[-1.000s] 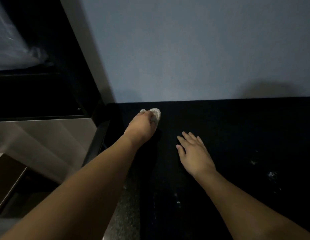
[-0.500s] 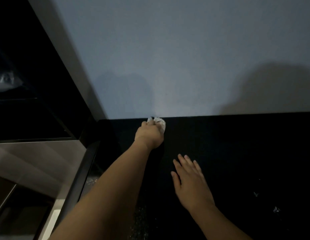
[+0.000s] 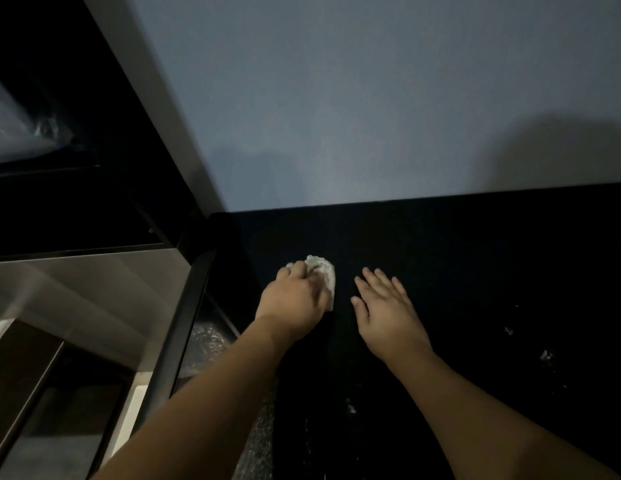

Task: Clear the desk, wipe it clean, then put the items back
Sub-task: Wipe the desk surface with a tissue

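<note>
The black desk (image 3: 475,271) meets a pale wall; near its back left corner my left hand (image 3: 295,303) clutches the rag (image 3: 324,271), wiping. My right hand (image 3: 388,313) lies flat, fingers released. Next, I judge, the crumbs (image 3: 546,355) by the right edge

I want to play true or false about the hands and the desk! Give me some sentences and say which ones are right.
1. The left hand holds a white crumpled cloth. True.
2. The right hand grips a cup. False: it lies flat and open on the desk, holding nothing.
3. The desk is black. True.
4. The cloth touches the wall. False: dark desk shows between them.
5. White specks lie on the desk to the right of the right hand. True.
</note>
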### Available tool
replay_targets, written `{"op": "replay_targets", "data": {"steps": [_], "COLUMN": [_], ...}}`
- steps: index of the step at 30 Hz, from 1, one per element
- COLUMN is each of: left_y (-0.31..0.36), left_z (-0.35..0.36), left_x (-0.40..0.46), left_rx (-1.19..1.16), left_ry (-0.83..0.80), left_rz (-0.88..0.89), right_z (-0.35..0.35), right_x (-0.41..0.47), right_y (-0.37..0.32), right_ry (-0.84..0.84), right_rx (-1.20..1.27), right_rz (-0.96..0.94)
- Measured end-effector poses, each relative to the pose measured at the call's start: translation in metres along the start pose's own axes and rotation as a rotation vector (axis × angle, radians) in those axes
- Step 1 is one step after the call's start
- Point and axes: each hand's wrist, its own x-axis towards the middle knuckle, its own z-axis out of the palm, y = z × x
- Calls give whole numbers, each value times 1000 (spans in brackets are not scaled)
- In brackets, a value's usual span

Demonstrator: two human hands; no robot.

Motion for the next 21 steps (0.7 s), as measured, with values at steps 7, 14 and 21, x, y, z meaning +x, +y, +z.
{"op": "replay_targets", "data": {"steps": [7, 14, 21], "left_y": [9, 16, 36], "left_z": [3, 10, -9], "left_x": [-25, -14, -64], "left_rx": [75, -44, 20], "left_ry": [-33, -190, -272], "left_rz": [9, -92, -124], "right_z": [-14, -47, -52], "right_x": [-2, -39, -98], "right_y": [-9, -28, -24], "right_ry": [-124, -375, -489], "right_rx": [-38, -134, -193], "right_rz": [31, 120, 188]}}
